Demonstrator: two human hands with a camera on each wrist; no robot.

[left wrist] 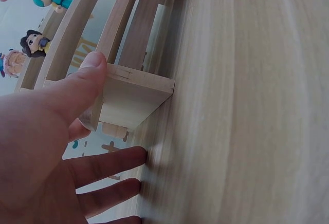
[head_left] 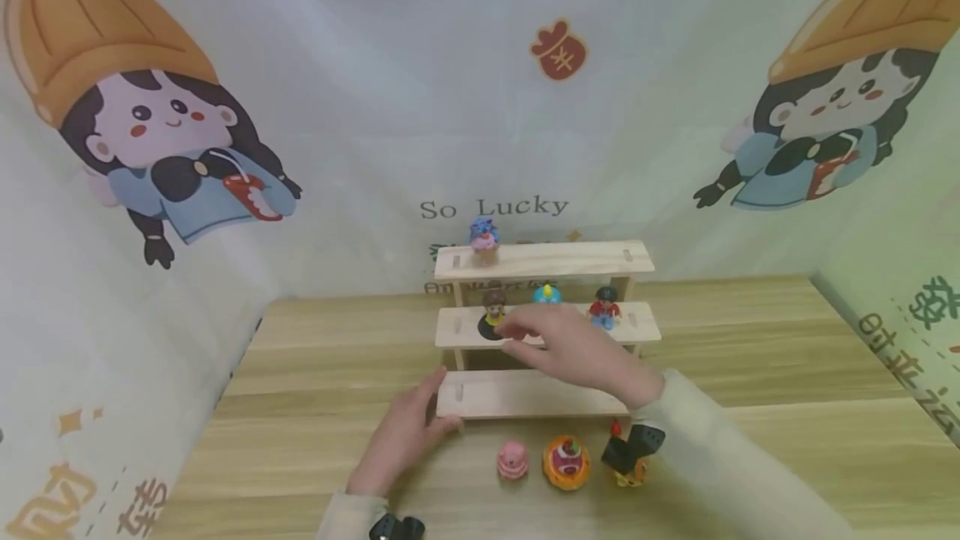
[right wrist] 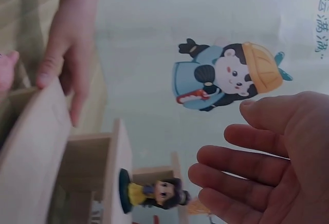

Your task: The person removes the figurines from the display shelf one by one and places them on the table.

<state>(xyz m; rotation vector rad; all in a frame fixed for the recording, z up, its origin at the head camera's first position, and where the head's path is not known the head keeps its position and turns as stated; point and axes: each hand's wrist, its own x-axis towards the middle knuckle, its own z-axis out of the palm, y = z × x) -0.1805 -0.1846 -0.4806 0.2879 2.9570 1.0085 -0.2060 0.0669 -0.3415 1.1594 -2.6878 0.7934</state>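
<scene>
A three-tier wooden display stand (head_left: 525,394) stands on the table. My left hand (head_left: 405,427) grips the left end of its lowest plank, with the thumb (left wrist: 92,70) at the front edge and the other fingers spread. Above the middle tier hovers my right hand (head_left: 573,348), holding nothing. Nearest it is a dark-haired figurine in yellow (head_left: 493,311) on a dark round base, upright. On the same tier, a blue-capped figurine (head_left: 547,293) is partly hidden by the hand, and a black-hatted figurine in red (head_left: 604,308) sits right of it. An ice-cream-cone-shaped toy (head_left: 484,237) stands on the top tier.
In front of the stand lie a pink toy (head_left: 513,460), a round orange tart-like toy (head_left: 567,462) and a yellow-orange toy (head_left: 632,473), partly hidden by the right wrist camera. A printed cloth (head_left: 360,107) hangs behind the wood-grain table (head_left: 300,407).
</scene>
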